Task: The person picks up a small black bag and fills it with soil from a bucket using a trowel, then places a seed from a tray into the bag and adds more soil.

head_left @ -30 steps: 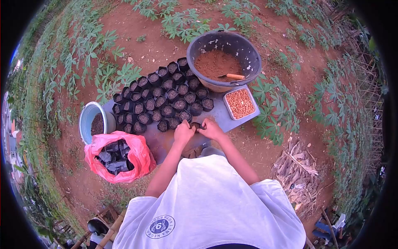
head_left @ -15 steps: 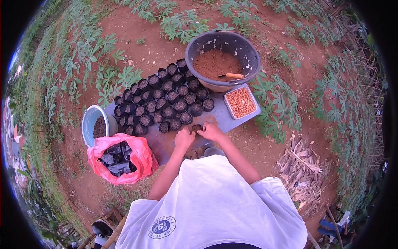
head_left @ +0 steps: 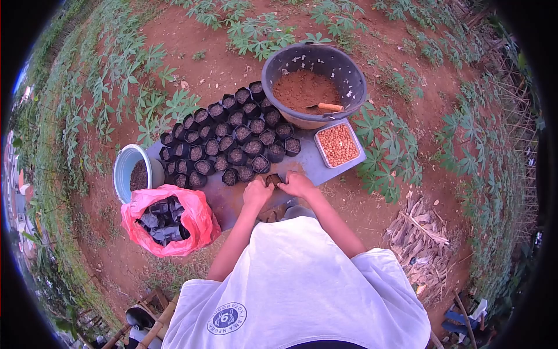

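Gripping a black bag (head_left: 273, 179) between fingers of left hand (head_left: 256, 192) and right hand (head_left: 297, 184); near filled bags (head_left: 236, 156) at eleven o'clock, kernel tray (head_left: 337, 145) at two

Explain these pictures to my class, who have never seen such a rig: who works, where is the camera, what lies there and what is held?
There is no machine: a person works bare-handed, and every picture comes from one camera worn on their head, looking down. The grey board carries many soil-filled black bags and a tray of orange grains. The left hand and right hand hold a small black bag between them. Nearby is a pink bag.
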`<action>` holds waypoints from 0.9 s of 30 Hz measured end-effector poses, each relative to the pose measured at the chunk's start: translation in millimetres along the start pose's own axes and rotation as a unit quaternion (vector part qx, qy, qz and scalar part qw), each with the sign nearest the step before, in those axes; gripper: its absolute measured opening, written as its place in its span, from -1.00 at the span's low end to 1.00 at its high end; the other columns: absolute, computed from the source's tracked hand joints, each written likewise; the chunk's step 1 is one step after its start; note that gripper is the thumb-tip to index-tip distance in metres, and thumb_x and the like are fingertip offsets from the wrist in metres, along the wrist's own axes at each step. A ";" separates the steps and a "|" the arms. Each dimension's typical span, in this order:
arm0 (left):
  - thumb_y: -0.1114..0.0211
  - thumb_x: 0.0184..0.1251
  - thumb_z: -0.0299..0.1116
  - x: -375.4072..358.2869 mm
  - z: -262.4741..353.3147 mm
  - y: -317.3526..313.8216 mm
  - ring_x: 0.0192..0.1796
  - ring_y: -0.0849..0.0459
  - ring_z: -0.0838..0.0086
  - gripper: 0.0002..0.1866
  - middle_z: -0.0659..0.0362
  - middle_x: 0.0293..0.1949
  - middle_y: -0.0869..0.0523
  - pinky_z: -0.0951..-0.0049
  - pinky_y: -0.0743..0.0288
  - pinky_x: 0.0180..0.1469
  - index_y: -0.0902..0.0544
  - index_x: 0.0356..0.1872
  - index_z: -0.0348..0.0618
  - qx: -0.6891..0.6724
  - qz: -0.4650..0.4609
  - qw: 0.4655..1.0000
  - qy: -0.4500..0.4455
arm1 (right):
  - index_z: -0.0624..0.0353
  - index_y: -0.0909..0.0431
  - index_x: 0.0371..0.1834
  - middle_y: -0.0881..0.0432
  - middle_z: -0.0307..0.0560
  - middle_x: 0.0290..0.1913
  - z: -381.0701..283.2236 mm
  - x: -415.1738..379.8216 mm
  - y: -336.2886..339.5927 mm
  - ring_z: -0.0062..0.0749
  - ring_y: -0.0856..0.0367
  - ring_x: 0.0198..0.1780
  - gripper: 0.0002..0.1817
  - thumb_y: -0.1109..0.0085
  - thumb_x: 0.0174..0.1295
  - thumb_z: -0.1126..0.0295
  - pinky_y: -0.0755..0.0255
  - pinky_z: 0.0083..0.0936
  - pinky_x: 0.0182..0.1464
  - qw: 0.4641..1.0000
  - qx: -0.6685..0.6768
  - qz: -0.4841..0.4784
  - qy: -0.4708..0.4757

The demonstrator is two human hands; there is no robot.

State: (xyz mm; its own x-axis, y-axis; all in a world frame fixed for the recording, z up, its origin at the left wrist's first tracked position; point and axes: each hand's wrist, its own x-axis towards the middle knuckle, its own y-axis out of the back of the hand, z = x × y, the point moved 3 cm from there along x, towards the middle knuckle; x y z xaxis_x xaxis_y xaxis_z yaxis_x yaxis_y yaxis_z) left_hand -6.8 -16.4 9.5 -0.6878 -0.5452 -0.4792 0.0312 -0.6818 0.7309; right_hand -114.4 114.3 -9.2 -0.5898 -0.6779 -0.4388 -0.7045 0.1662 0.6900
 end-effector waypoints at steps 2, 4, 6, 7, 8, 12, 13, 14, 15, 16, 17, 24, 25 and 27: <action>-0.32 0.13 -0.11 8.8 -1.9 -4.3 -0.05 -0.70 0.03 -0.66 -0.12 -0.21 -0.73 0.11 -0.53 0.04 -0.65 -0.28 -0.22 -0.023 0.011 1.000 0.011 | 0.27 -0.51 -0.38 -0.64 0.19 -0.31 2.4 2.7 -4.4 0.05 -0.63 -0.18 -0.60 -0.23 0.13 0.07 -0.48 -0.17 -0.12 1.000 0.003 0.013 0.003; -0.32 0.13 -0.11 16.6 -3.4 -7.5 -0.05 -0.69 0.03 -0.66 -0.12 -0.21 -0.73 0.11 -0.54 0.04 -0.65 -0.28 -0.22 -0.023 0.005 1.000 0.014 | 0.27 -0.51 -0.38 -0.65 0.19 -0.30 0.6 5.8 -5.3 0.05 -0.63 -0.18 -0.59 -0.23 0.13 0.06 -0.48 -0.17 -0.11 1.000 0.010 0.001 -0.003; -0.32 0.13 -0.11 20.9 -5.6 -6.4 -0.04 -0.69 0.03 -0.66 -0.12 -0.20 -0.73 0.11 -0.54 0.04 -0.65 -0.28 -0.22 -0.023 0.002 1.000 0.015 | 0.27 -0.51 -0.38 -0.65 0.19 -0.30 -0.6 7.8 -6.8 0.05 -0.63 -0.18 -0.58 -0.23 0.13 0.05 -0.48 -0.17 -0.11 1.000 0.018 -0.009 -0.008; -0.32 0.13 -0.11 21.8 -5.2 -4.6 -0.04 -0.69 0.03 -0.66 -0.13 -0.20 -0.73 0.11 -0.54 0.05 -0.65 -0.29 -0.21 -0.017 -0.005 1.000 0.005 | 0.27 -0.53 -0.32 -0.65 0.18 -0.25 -0.9 8.5 -7.4 0.04 -0.63 -0.12 -0.58 -0.21 0.15 0.05 -0.48 -0.17 -0.07 1.000 0.000 -0.019 -0.003; -0.32 0.13 -0.11 23.3 -3.5 -3.1 -0.03 -0.69 0.03 -0.66 -0.13 -0.19 -0.73 0.11 -0.54 0.05 -0.66 -0.29 -0.21 -0.010 -0.011 1.000 -0.007 | 0.27 -0.54 -0.27 -0.66 0.16 -0.20 -1.0 9.9 -6.8 0.03 -0.63 -0.06 -0.57 -0.19 0.17 0.04 -0.49 -0.16 -0.02 0.999 -0.018 -0.027 0.001; -0.32 0.14 -0.09 4.7 2.3 12.3 -0.03 -0.69 0.02 -0.64 -0.12 -0.19 -0.73 0.11 -0.54 0.04 -0.64 -0.27 -0.22 -0.018 -0.038 0.999 -0.008 | 0.27 -0.51 -0.35 -0.64 0.18 -0.27 -2.8 5.3 -0.6 0.04 -0.63 -0.15 -0.57 -0.22 0.13 0.03 -0.47 -0.16 -0.09 1.000 0.014 -0.004 0.003; -0.32 0.14 -0.08 2.1 0.9 12.5 -0.03 -0.69 0.01 -0.62 -0.13 -0.18 -0.73 0.11 -0.53 0.05 -0.63 -0.26 -0.23 -0.008 -0.035 0.999 0.006 | 0.28 -0.51 -0.33 -0.64 0.17 -0.24 -2.5 4.3 -1.5 0.03 -0.63 -0.13 -0.55 -0.22 0.14 0.02 -0.47 -0.17 -0.08 1.000 -0.006 -0.014 -0.002; -0.33 0.13 -0.07 0.0 -0.6 13.1 -0.02 -0.68 0.00 -0.60 -0.14 -0.18 -0.72 0.11 -0.53 0.05 -0.62 -0.25 -0.25 0.002 -0.031 0.999 0.020 | 0.28 -0.51 -0.31 -0.64 0.17 -0.21 -2.9 3.3 -2.5 0.02 -0.62 -0.11 -0.54 -0.21 0.15 0.01 -0.47 -0.18 -0.06 0.999 -0.026 -0.025 -0.006; -0.33 0.13 -0.07 2.7 -3.4 11.0 -0.02 -0.68 0.00 -0.60 -0.14 -0.18 -0.72 0.11 -0.53 0.05 -0.62 -0.25 -0.25 0.003 -0.030 0.999 0.019 | 0.28 -0.51 -0.31 -0.64 0.17 -0.21 -3.8 4.3 -3.0 0.02 -0.62 -0.11 -0.54 -0.21 0.15 0.01 -0.47 -0.18 -0.06 0.999 -0.026 -0.024 -0.006; -0.34 0.13 -0.06 7.2 -6.2 8.3 -0.02 -0.68 0.00 -0.59 -0.15 -0.17 -0.72 0.11 -0.53 0.06 -0.61 -0.23 -0.26 -0.002 -0.023 1.000 0.021 | 0.28 -0.51 -0.30 -0.64 0.16 -0.19 -5.3 5.7 -3.7 0.01 -0.62 -0.09 -0.53 -0.20 0.16 -0.01 -0.46 -0.18 -0.05 0.999 -0.030 -0.028 -0.003; -0.34 0.13 -0.06 9.8 -9.3 4.8 -0.01 -0.68 0.00 -0.57 -0.16 -0.17 -0.72 0.11 -0.53 0.06 -0.60 -0.22 -0.27 -0.009 -0.017 1.000 0.025 | 0.28 -0.50 -0.29 -0.64 0.16 -0.17 -6.0 5.7 -5.1 0.00 -0.62 -0.08 -0.51 -0.19 0.16 -0.03 -0.46 -0.19 -0.04 0.999 -0.034 -0.034 -0.002; -0.34 0.15 -0.11 19.1 -20.3 1.5 -0.04 -0.69 -0.02 -0.59 -0.17 -0.18 -0.72 0.09 -0.54 0.03 -0.59 -0.19 -0.28 -0.020 0.029 0.999 0.027 | 0.26 -0.51 -0.32 -0.64 0.16 -0.21 -16.2 10.4 -10.4 0.01 -0.61 -0.09 -0.55 -0.18 0.17 0.00 -0.45 -0.18 -0.05 1.000 -0.008 -0.030 0.005; -0.34 0.14 -0.12 18.8 -21.8 0.8 -0.05 -0.69 -0.03 -0.62 -0.17 -0.20 -0.72 0.08 -0.54 0.02 -0.60 -0.24 -0.27 -0.016 0.041 0.999 0.023 | 0.25 -0.51 -0.34 -0.64 0.16 -0.25 -12.0 14.3 -16.2 0.02 -0.61 -0.12 -0.59 -0.19 0.16 0.05 -0.46 -0.18 -0.07 1.000 -0.007 -0.019 0.018; -0.35 0.14 -0.12 19.5 -26.6 -0.4 -0.07 -0.69 -0.04 -0.64 -0.17 -0.22 -0.72 0.08 -0.55 0.01 -0.61 -0.28 -0.26 -0.013 0.055 0.998 0.021 | 0.25 -0.51 -0.36 -0.64 0.16 -0.28 -7.6 18.6 -22.6 0.03 -0.62 -0.14 -0.63 -0.20 0.16 0.09 -0.46 -0.17 -0.08 0.999 -0.006 -0.010 0.033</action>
State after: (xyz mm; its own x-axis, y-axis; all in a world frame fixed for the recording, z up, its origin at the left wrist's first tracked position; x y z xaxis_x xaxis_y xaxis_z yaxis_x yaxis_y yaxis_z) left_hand -0.9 -39.7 -13.0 -0.6489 -0.6363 -0.4172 0.1230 -0.6288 0.7678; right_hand -106.4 92.5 -28.6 -0.5475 -0.7275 -0.4135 -0.7112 0.1441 0.6881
